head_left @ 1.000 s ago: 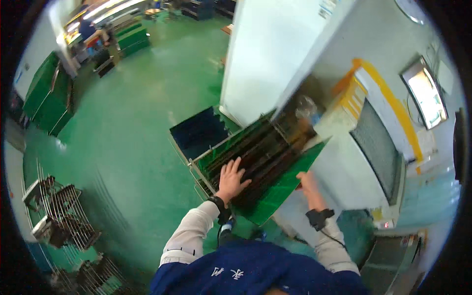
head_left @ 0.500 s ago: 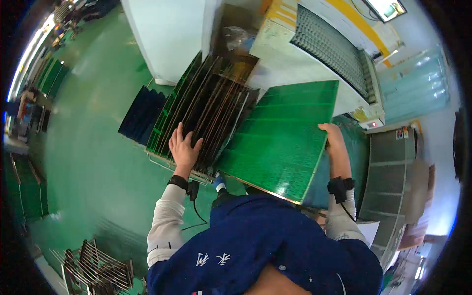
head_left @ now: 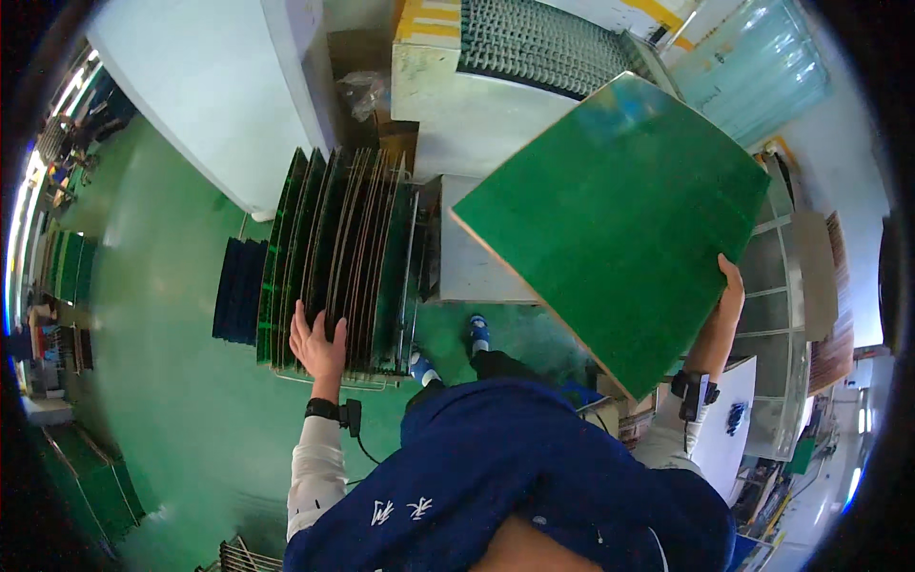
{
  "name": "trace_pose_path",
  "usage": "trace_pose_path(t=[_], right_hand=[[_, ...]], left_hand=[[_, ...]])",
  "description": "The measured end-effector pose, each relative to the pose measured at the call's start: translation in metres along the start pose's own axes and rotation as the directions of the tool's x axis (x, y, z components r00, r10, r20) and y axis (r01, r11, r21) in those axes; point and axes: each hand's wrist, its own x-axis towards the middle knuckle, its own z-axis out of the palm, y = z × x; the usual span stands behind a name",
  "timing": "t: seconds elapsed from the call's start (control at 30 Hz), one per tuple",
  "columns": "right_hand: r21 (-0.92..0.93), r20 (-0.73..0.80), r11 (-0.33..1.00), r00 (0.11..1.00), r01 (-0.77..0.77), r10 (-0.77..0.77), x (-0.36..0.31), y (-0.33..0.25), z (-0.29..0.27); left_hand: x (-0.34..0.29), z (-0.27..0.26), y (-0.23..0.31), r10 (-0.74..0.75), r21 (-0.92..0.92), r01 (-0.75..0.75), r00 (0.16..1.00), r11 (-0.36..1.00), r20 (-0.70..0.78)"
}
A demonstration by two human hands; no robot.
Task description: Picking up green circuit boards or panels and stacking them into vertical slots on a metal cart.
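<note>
A large green circuit board panel (head_left: 620, 219) is held up in front of me on the right, tilted, its far corner over the roller conveyor. My right hand (head_left: 728, 291) grips its right edge, with part of the fingers hidden by the panel. On the left, my left hand (head_left: 319, 348) has its fingers spread, at the near end of a rack of upright boards (head_left: 335, 257). It holds nothing, and I cannot tell whether its fingertips touch the boards. Several dark green boards stand on edge in the rack, side by side with narrow gaps.
A roller conveyor (head_left: 548, 48) runs along the far side of a pale machine housing (head_left: 429, 86). A white pillar (head_left: 205, 91) rises behind the rack. Dark blue panels (head_left: 238, 291) stand left of it. A grey framed rack (head_left: 770, 315) stands at the right.
The green panel has moved right and away from the rack, raised and turned, with my right hand gripping it. My left hand stays by the rack. My view has shifted to the right.
</note>
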Motion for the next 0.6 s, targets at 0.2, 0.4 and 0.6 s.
trace_pose_path(t=[0.2,0.4,0.6], right_hand=[[0.205,0.088,0.979,0.996,0.016,-0.035,0.078,0.045,0.001],[0.441,0.253,0.885,0.967,-0.149,0.037,0.186,0.092,0.039],[0.533,0.339,0.795,0.934,-0.291,0.115,0.291,0.136,0.096]], left_hand=[[0.001,0.003,0.002,-0.017,0.021,0.017,1.000,1.000,0.022],[0.002,0.009,-0.003,-0.057,0.025,0.055,0.996,0.998,0.066],[0.003,0.005,0.009,-0.141,0.083,0.132,0.983,0.988,0.119]])
